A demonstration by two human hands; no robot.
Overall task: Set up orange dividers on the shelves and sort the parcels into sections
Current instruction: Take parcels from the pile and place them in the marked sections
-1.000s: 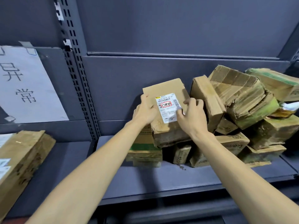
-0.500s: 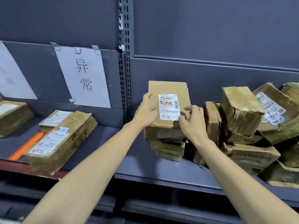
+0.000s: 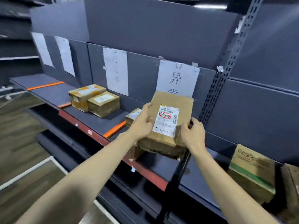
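I hold a brown cardboard parcel (image 3: 171,101) with a white shipping label, tilted up above the grey shelf (image 3: 100,122). My left hand (image 3: 142,122) grips its left edge and my right hand (image 3: 192,135) grips its right lower corner. Under and behind it lies another small parcel (image 3: 133,115), partly hidden. Three orange dividers lie across the shelf: one (image 3: 114,129) just left of my hands, one (image 3: 64,105) further left, one (image 3: 45,85) at the far left. Two taped parcels (image 3: 93,99) sit between the nearer dividers.
White paper signs (image 3: 178,78) hang on the shelf's back panel. A slotted upright post (image 3: 216,88) stands to the right of the held parcel. More boxes, one with a green stripe (image 3: 252,172), stand at the right. A wooden floor lies at the lower left.
I have carried the parcel leftward, away from the pile of boxes, past the upright post into the section under the paper sign. Both hands keep their grip.
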